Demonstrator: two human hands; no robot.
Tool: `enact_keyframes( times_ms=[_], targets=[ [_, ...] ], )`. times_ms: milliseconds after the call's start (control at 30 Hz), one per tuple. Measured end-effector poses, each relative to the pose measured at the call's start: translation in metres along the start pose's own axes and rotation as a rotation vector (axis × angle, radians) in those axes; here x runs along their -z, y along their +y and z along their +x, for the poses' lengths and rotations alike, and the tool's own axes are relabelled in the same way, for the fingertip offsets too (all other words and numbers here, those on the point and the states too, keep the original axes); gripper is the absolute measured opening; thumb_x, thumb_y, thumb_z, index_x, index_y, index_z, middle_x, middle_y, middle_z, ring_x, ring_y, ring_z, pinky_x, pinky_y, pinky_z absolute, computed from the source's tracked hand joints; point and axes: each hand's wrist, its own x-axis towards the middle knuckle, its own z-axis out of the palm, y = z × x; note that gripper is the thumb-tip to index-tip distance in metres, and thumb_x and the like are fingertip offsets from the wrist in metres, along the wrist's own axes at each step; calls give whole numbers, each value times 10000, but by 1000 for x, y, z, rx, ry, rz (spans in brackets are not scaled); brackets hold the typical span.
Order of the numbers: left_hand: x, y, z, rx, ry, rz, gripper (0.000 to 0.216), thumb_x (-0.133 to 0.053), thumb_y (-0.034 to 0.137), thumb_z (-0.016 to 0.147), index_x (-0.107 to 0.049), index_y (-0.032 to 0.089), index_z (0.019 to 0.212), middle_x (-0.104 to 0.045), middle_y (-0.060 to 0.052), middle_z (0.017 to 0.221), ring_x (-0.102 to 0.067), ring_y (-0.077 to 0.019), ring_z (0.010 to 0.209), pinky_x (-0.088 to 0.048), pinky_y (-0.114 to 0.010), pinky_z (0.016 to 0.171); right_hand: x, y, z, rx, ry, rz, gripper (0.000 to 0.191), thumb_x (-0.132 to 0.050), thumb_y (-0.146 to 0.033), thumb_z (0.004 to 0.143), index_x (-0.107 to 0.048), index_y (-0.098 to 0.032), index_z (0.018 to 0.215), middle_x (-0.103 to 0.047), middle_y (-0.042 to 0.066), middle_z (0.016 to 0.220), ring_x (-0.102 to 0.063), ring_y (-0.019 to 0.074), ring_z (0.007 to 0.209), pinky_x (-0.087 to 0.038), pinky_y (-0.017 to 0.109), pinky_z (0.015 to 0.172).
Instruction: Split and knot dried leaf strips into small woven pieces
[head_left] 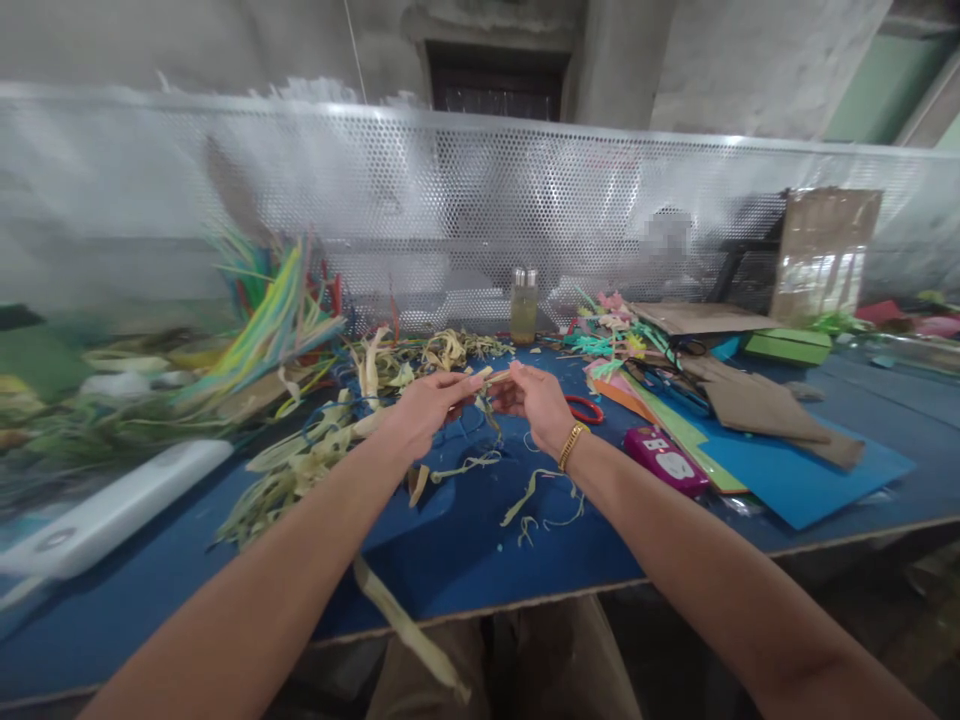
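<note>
My left hand and my right hand meet above the middle of the blue table. Fingers of both are closed on a pale dried leaf strip, a thin end of which dangles between them. A gold bracelet circles my right wrist. Left of my hands lies a heap of dried leaf strips. Below them, thin curled scraps are scattered on the table, and one long strip hangs over the front edge. Red-handled scissors lie beside my right wrist, partly hidden.
A lidded glass bottle stands at the back. On the right are a purple power socket box, blue paper sheets and cardboard pieces. A white power strip and colourful strips lie left. A perforated metal screen closes the back.
</note>
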Motion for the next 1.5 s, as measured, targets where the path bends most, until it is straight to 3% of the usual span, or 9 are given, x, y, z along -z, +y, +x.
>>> enact_keyframes(
  times_ms=[100, 233, 433, 567, 800, 1033, 1200, 1333, 1500],
  targets=[
    [3, 3, 1, 48, 5, -91, 414, -732, 491, 593, -698, 189, 874, -668, -103, 924, -593, -179, 723, -392, -246, 538, 4, 0, 4, 12, 82, -2, 367, -570, -554, 738, -621, -196, 677, -656, 47, 661, -551, 154, 510, -474, 330, 555],
    [3, -1, 3, 45, 36, -103, 411, -758, 466, 563, -684, 161, 829, -672, -99, 837, -579, -153, 651, -370, -228, 503, 9, 1, 8, -1, 118, 6, 362, -563, -547, 747, -636, -194, 717, -658, 55, 685, -543, 154, 524, -472, 328, 558],
    [-1, -6, 4, 23, 92, -83, 324, -803, 386, 512, -663, 166, 705, -608, -14, 641, -475, -72, 494, -313, -210, 453, 4, 3, 3, -34, 45, 75, 365, -645, -530, 680, -658, -181, 782, -667, 69, 781, -564, 148, 614, -476, 293, 563],
    [-3, -3, 2, 7, 125, -100, 305, -804, 369, 512, -658, 159, 677, -607, -12, 623, -481, -77, 500, -318, -217, 462, -3, 7, -1, -68, -11, 64, 349, -743, -449, 578, -653, -166, 763, -643, 26, 712, -543, 120, 602, -455, 261, 564],
    [-10, -4, -1, 67, 73, -219, 285, -797, 354, 531, -620, 156, 634, -573, 15, 585, -501, -79, 536, -374, -219, 527, -8, 14, 2, 34, 59, 66, 291, -746, -389, 555, -639, -163, 703, -590, -22, 620, -470, 78, 543, -406, 244, 576],
    [-15, -9, -4, 106, -10, -229, 356, -788, 396, 556, -661, 196, 823, -668, -32, 851, -581, -120, 698, -410, -236, 596, -3, 11, 6, 12, 106, 100, 322, -738, -408, 559, -645, -172, 758, -620, -12, 698, -506, 89, 614, -384, 239, 601],
    [-17, -20, -1, 65, -91, -173, 321, -800, 347, 548, -675, 187, 798, -652, -31, 789, -536, -96, 629, -380, -225, 562, -6, 8, 2, 14, 104, 65, 296, -743, -377, 549, -641, -164, 727, -625, -7, 703, -502, 95, 640, -381, 241, 612],
    [-21, -20, -2, -22, -64, -89, 286, -818, 306, 500, -634, 162, 664, -587, 13, 620, -440, -70, 511, -334, -230, 514, -9, 12, 1, 7, 119, 85, 292, -747, -386, 537, -599, -155, 636, -575, -25, 619, -472, 84, 584, -363, 246, 589],
    [-18, -10, -4, 8, -82, -27, 348, -804, 369, 513, -651, 163, 748, -626, -6, 692, -521, -103, 589, -385, -253, 588, -6, 12, 4, 23, 110, 56, 339, -733, -436, 550, -565, -151, 620, -536, -36, 577, -440, 77, 557, -339, 238, 561]
  ],
)
